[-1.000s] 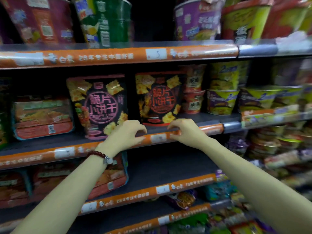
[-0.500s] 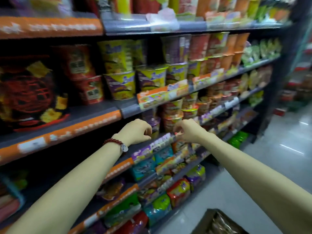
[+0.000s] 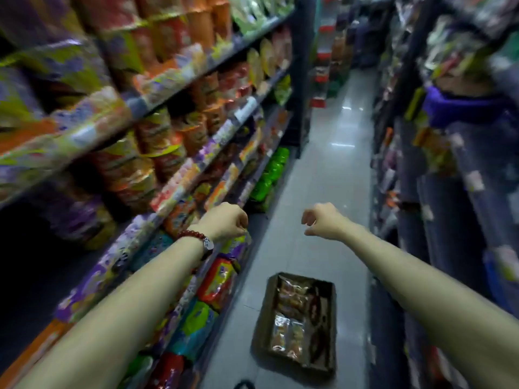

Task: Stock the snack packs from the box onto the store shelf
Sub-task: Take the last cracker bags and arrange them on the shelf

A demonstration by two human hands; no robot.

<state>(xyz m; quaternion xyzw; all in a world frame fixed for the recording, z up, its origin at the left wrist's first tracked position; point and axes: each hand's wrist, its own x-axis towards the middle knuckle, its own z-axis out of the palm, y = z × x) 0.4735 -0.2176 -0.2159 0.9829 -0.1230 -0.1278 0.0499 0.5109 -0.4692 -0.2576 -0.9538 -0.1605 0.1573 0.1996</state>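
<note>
Now both arms reach forward into the aisle, and neither hand holds anything. The left hand point(image 3: 226, 221) hangs with its fingers loosely curled under the palm, empty, a red bead bracelet point(image 3: 193, 237) round its wrist. Just behind and to the left of this hand runs the store shelf point(image 3: 179, 189), its tiers packed with blurred cup noodles and bright bags; the hand sits in front of a lower tier's edge, though the blur hides whether it touches anything. The right hand point(image 3: 323, 221) is out over the floor point(image 3: 331, 169), well apart from the shelving on either side, its fingers also curled loosely downward and its thumb hanging free, gripping nothing. Below and between the two hands, nearer the right forearm, the box point(image 3: 331, 332) lies on the floor, an open brown carton. Inside it the snack packs point(image 3: 292, 318) lie flat in shiny wrappers, filling the side of the box nearer the left hand, while the side nearer the right hand looks dark.
</note>
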